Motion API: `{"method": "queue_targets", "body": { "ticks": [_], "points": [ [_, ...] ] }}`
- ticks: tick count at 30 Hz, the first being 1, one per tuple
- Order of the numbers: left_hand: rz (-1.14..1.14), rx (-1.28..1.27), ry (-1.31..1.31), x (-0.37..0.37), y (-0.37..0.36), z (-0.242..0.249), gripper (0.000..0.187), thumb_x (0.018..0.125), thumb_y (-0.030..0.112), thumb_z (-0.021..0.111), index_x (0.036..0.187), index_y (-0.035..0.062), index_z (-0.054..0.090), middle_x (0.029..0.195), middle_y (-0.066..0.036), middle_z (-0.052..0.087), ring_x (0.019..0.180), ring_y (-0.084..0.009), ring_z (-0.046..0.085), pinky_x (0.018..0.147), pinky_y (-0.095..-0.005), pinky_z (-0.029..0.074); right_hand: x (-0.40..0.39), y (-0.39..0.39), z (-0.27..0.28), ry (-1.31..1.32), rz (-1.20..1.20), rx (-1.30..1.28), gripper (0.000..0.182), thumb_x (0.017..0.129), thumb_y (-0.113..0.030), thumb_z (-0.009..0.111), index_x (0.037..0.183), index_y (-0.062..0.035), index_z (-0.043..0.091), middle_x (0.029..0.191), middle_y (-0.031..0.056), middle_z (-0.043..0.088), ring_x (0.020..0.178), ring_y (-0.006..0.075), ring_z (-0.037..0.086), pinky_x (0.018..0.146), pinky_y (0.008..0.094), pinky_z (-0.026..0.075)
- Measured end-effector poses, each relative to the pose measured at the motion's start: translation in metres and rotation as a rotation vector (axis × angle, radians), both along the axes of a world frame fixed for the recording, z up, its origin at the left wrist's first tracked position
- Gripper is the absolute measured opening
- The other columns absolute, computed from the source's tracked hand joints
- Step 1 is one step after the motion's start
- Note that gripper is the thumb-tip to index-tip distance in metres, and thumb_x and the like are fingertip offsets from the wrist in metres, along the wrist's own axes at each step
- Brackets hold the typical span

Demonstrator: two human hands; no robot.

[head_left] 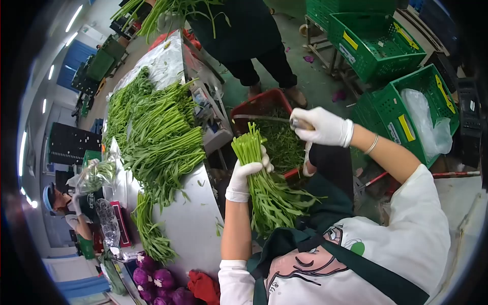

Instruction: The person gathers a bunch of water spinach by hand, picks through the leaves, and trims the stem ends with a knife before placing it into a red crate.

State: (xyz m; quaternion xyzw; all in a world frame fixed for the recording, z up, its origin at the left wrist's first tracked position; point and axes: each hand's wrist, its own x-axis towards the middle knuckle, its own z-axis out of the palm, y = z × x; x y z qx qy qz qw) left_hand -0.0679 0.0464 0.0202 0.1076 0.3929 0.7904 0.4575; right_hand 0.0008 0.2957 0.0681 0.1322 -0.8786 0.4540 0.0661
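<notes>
At the centre of the frame the white-gloved left hand (247,175) is closed around a bundle of long green leafy stems (262,183), gripping it just below the cut ends, which point up while the leaves hang down over the person's dark green apron (325,244). To its upper right the white-gloved right hand (323,127) is curled shut on the handle of a thin metal knife (264,118), whose blade stretches left, just above the cut ends. Behind the bundle, a red plastic crate (256,104) on the floor holds green trimmings. Left of the hands runs a grey metal table (190,229), with loose heaps of the same green stems (157,137) spread along it toward the upper left, and purple onions (152,282) beside a red cloth (203,285) at its lower-left end. At right, green slotted plastic crates (386,46) are stacked on the grey-green floor (315,81), one with clear plastic bags. At top centre another person in dark trousers (264,63) stands holding greens; at far left a third person (76,203) lifts a clear bag of greens.
</notes>
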Motion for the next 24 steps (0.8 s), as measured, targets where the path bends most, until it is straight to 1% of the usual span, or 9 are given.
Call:
{"method": "queue_targets", "body": {
  "ticks": [7,8,11,13,14,17,21,23,24],
  "points": [
    [-0.187,0.267,0.015,-0.007,-0.002,-0.007,0.05,0.059,0.018,0.069,0.102,0.0063,0.046,0.074,-0.002,0.05,0.065,-0.0178,0.051,0.072,-0.035,0.041,-0.011,-0.034,0.0,0.068,0.048,0.004,0.02,0.076,-0.012,0.054,0.094,-0.0062,0.048,0.067,0.0115,0.057,0.064,0.0308,0.059,0.058,0.0363,0.046],
    [-0.208,0.316,0.014,-0.008,-0.002,-0.008,0.049,0.059,0.019,0.069,0.1,0.007,0.046,0.073,-0.002,0.05,0.064,-0.0175,0.051,0.071,-0.0347,0.041,-0.018,-0.039,-0.01,0.125,0.043,-0.008,0.021,0.074,-0.009,0.056,0.093,-0.0071,0.048,0.063,0.0078,0.053,0.057,0.0253,0.056,0.055,0.0314,0.045],
    [-0.22,0.552,-0.086,-0.006,-0.001,-0.007,0.038,0.059,0.02,0.067,0.088,0.0111,0.046,0.066,0.004,0.047,0.058,-0.0139,0.048,0.068,-0.0323,0.04,-0.036,-0.052,-0.027,0.174,0.038,0.096,0.017,0.075,-0.014,0.055,0.089,-0.0075,0.048,0.065,0.0103,0.055,0.059,0.0305,0.057,0.054,0.0373,0.045],
    [-0.066,0.662,-0.203,0.001,-0.006,-0.005,0.036,0.06,0.022,0.067,0.087,0.0116,0.047,0.066,0.006,0.048,0.056,-0.0115,0.048,0.065,-0.0289,0.04,-0.048,-0.029,-0.069,0.104,0.075,0.226,0.017,0.077,-0.019,0.054,0.089,-0.0092,0.046,0.068,0.0143,0.057,0.064,0.0366,0.057,0.056,0.0448,0.044],
    [-0.026,0.671,-0.18,0.002,-0.009,-0.001,0.033,0.061,0.022,0.066,0.087,0.0119,0.048,0.066,0.006,0.048,0.056,-0.01,0.047,0.064,-0.0264,0.039,-0.041,-0.016,-0.09,0.108,0.096,0.184,0.017,0.076,-0.018,0.055,0.087,-0.0091,0.047,0.066,0.0136,0.056,0.064,0.0362,0.057,0.056,0.0435,0.044],
    [-0.04,0.609,-0.097,-0.004,-0.022,0.004,0.033,0.062,0.02,0.065,0.088,0.011,0.048,0.067,0.005,0.048,0.057,-0.0112,0.047,0.066,-0.0278,0.04,-0.019,-0.009,-0.081,-0.114,-0.06,-0.071,0.018,0.076,-0.012,0.054,0.092,-0.0056,0.053,0.073,0.013,0.06,0.068,0.0288,0.061,0.065,0.0338,0.047],
    [-0.054,0.533,-0.071,-0.001,-0.014,0.006,0.037,0.059,0.021,0.068,0.088,0.0095,0.047,0.066,0.003,0.048,0.057,-0.0139,0.048,0.066,-0.0315,0.041,-0.015,-0.033,-0.035,-0.005,-0.039,-0.341,0.017,0.077,-0.01,0.056,0.092,-0.0044,0.051,0.073,0.0114,0.058,0.063,0.025,0.057,0.062,0.0307,0.046],
    [-0.145,0.552,0.011,-0.002,-0.008,0.015,0.037,0.058,0.021,0.068,0.087,0.0095,0.047,0.065,0.003,0.048,0.056,-0.0145,0.048,0.064,-0.0319,0.04,-0.01,-0.041,-0.002,-0.001,0.006,-0.144,0.017,0.076,-0.01,0.058,0.091,-0.0049,0.051,0.072,0.0116,0.057,0.064,0.0255,0.057,0.061,0.0303,0.046],
    [-0.188,0.559,0.052,-0.001,-0.006,0.017,0.038,0.057,0.02,0.068,0.086,0.0095,0.047,0.064,0.002,0.048,0.055,-0.0147,0.048,0.063,-0.0321,0.04,-0.014,-0.048,0.0,0.207,0.024,-0.18,0.012,0.076,-0.004,0.057,0.087,-0.0056,0.053,0.059,0.0028,0.048,0.049,0.0103,0.044,0.05,0.0241,0.038]
  ]
}}
